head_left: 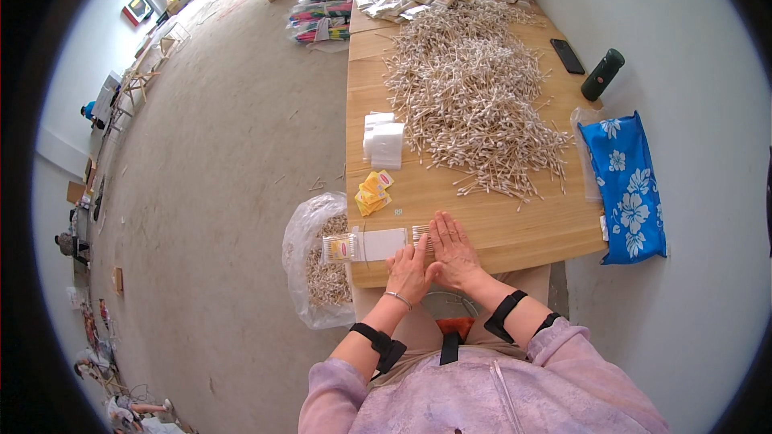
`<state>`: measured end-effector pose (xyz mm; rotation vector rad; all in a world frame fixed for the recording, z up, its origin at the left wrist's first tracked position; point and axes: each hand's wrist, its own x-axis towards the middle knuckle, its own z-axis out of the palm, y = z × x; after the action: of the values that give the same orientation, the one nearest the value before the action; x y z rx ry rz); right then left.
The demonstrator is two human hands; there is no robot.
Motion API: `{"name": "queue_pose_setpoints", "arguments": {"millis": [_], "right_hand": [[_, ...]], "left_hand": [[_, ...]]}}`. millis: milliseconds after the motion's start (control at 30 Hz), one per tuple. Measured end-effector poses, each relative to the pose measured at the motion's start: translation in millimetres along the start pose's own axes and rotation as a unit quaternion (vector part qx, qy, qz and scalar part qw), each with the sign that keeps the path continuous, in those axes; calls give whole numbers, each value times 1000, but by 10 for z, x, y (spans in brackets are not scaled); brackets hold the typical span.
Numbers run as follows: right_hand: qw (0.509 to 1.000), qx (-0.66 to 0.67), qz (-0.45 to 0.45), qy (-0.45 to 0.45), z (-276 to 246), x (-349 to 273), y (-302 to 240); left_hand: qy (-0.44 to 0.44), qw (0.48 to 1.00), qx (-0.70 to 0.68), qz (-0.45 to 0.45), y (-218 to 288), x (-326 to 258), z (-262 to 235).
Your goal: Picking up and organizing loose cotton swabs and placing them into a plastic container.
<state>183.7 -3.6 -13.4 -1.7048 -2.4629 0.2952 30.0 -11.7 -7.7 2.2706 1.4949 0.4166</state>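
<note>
A short row of cotton swabs [419, 231] lies side by side near the table's front edge. My right hand [456, 253] rests flat with its fingers stretched out, along the right side of the row and partly hiding it. My left hand [409, 275] has its fingers extended to the row's near end, its thumb close to my right hand. Just left of the row is a flat white rectangular piece [384, 244]. Next to that, a clear packet [338, 248] of swabs with a yellow card inside sits at the left edge.
A large heap of loose cotton swabs [482, 88] covers the table's middle. Clear bags [386, 145] and yellow cards [372, 193] lie along the left. A phone [568, 56], dark green bottle [602, 75] and blue floral pouch [623, 189] line the right. A swab-filled bag [299, 261] hangs beside the table.
</note>
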Motion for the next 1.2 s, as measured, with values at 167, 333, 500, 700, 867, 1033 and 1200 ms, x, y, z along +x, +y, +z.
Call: {"name": "queue_pose_setpoints", "arguments": {"millis": [167, 333, 500, 700, 867, 1033, 1200], "right_hand": [[999, 21, -5, 31, 33, -10, 6], [1000, 14, -3, 22, 39, -9, 7], [1000, -6, -1, 28, 87, 6, 17], [999, -10, -2, 40, 90, 8, 12], [999, 38, -2, 39, 64, -1, 9], [999, 22, -4, 45, 45, 3, 0], [999, 16, -4, 46, 45, 3, 3]], "left_hand": [[10, 1000, -7, 5, -11, 9, 18], [2, 1000, -8, -4, -3, 21, 13], [12, 999, -22, -25, 34, 67, -25], [-24, 999, -3, -40, 25, 95, -27], [-40, 997, -24, -56, 33, 109, -29], [-57, 995, -8, -81, 55, 166, -24], [-62, 994, 14, -95, 69, 210, 6]]}}
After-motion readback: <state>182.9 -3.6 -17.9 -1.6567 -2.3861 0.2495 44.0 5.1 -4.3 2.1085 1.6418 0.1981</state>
